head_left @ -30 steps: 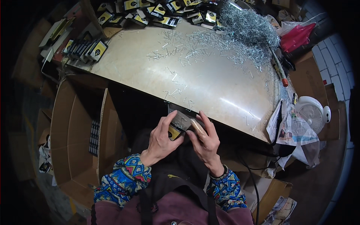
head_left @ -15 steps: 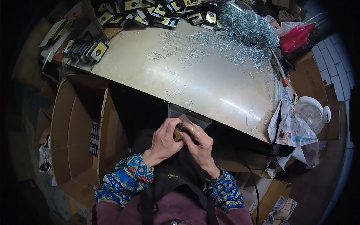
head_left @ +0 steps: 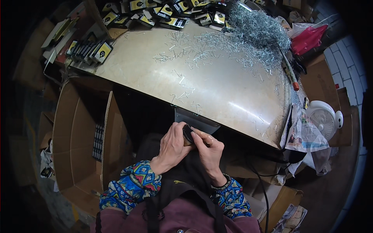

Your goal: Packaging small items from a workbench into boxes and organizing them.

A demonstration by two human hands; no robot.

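Both of my hands are together over my lap, just in front of the table's near edge. My left hand [head_left: 171, 146] is wrapped round a small black and yellow box [head_left: 188, 134], much of it covered by the fingers. Against its right side, my right hand [head_left: 208, 149] presses with the thumb and fingers on the dark end. Similar black and yellow boxes [head_left: 166, 11] lie in a heap along the table's far edge. Bent metal wire hooks [head_left: 180, 79] are scattered on the tabletop [head_left: 143, 58], a few of them near its front edge above my hands.
A big tangle of wire hooks [head_left: 258, 31] rises at the far right. Boxes stand in a row [head_left: 91, 50] at the far left. An open carton [head_left: 64, 136] with packed boxes inside stands at my left. A white fan [head_left: 323, 118] and newspaper [head_left: 305, 132] are at the right.
The box has turned in my hands: its yellow face showed before, and now its dark end faces up. My right thumb and fingers have shifted onto that end.
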